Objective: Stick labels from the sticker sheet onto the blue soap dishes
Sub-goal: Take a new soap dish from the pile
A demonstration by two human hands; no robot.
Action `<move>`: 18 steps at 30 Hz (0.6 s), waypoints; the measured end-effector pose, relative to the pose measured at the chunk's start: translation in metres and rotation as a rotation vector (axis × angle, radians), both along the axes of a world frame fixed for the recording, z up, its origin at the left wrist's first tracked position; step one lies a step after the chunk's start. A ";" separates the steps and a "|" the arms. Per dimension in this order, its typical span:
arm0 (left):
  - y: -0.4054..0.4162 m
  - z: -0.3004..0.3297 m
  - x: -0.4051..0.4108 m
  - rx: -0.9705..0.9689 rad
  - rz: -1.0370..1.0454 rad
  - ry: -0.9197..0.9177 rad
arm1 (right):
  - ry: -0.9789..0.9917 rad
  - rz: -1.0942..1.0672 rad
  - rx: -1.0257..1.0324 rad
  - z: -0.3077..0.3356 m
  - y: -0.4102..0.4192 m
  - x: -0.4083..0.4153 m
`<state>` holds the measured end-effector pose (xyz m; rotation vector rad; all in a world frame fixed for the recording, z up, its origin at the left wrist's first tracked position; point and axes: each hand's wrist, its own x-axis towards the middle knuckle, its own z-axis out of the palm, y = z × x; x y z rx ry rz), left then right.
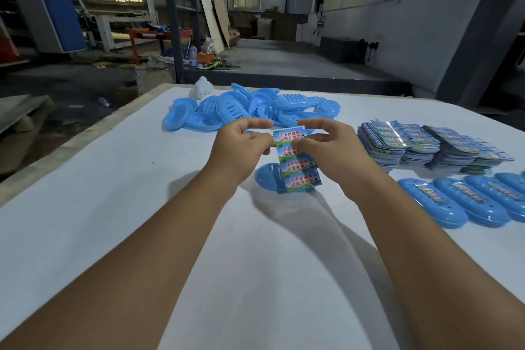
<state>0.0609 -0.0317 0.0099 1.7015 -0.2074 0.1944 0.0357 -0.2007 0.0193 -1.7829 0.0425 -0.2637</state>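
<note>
A sticker sheet point(298, 169) with several printed labels hangs upright over the table centre. My left hand point(241, 148) pinches its upper left edge. My right hand point(332, 150) pinches near its top right, where a corner is lifted. Directly below the sheet lies a single blue soap dish point(268, 177), bottom up, partly hidden by the sheet. A heap of unlabelled blue soap dishes point(247, 109) lies at the far side. A row of labelled blue dishes point(460, 203) lies at the right.
Stacks of sticker sheets point(426, 145) sit at the right, behind the labelled row. A small white object point(203, 88) stands at the far edge beside the heap. The white table point(142, 179) drops off at its left edge toward the workshop floor.
</note>
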 end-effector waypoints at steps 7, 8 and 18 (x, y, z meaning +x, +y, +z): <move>0.001 -0.001 -0.003 0.011 -0.060 -0.038 | -0.223 -0.215 -0.492 -0.007 0.000 0.001; 0.001 -0.001 -0.004 0.021 -0.066 -0.045 | -0.224 -0.194 -0.511 -0.008 0.002 0.000; -0.002 -0.006 -0.007 0.101 -0.077 -0.117 | -0.186 -0.164 -0.628 -0.005 0.008 -0.005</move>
